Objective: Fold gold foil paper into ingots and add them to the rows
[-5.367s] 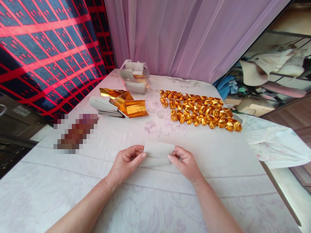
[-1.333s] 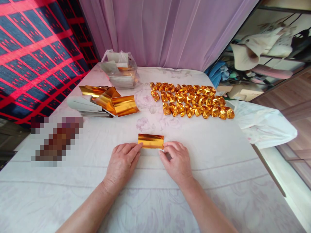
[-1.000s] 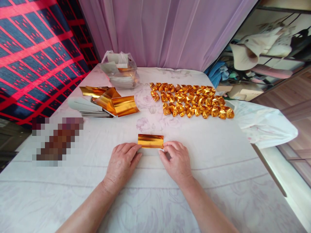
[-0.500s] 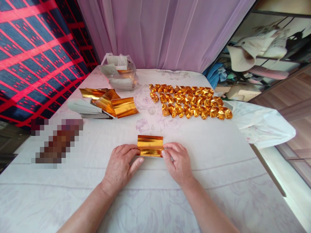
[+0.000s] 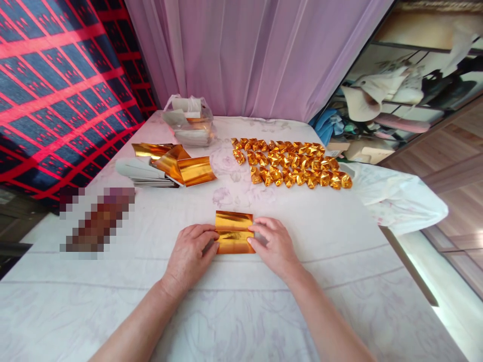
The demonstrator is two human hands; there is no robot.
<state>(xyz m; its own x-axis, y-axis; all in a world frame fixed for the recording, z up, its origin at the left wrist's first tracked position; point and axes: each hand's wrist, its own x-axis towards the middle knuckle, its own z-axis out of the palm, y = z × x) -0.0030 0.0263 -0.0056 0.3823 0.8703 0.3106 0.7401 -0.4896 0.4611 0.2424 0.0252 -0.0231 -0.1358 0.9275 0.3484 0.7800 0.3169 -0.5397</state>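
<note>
Gold foil sheet [image 5: 234,232] pinched at both ends by left hand [image 5: 189,253] and right hand [image 5: 274,246]; likely light, thin, easily creased; best held by edges.

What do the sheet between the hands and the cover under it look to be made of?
Sheet: probably thin foil-faced paper, mirror-bright gold; it keeps a sharp crease across the middle. Left hand and right hand pinch its ends. Cover: looks like soft woven cloth, matt, pale floral print, shallow wrinkles.

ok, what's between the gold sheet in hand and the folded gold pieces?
Head view: only bare white cloth between the gold sheet and the folded gold pieces.
</note>
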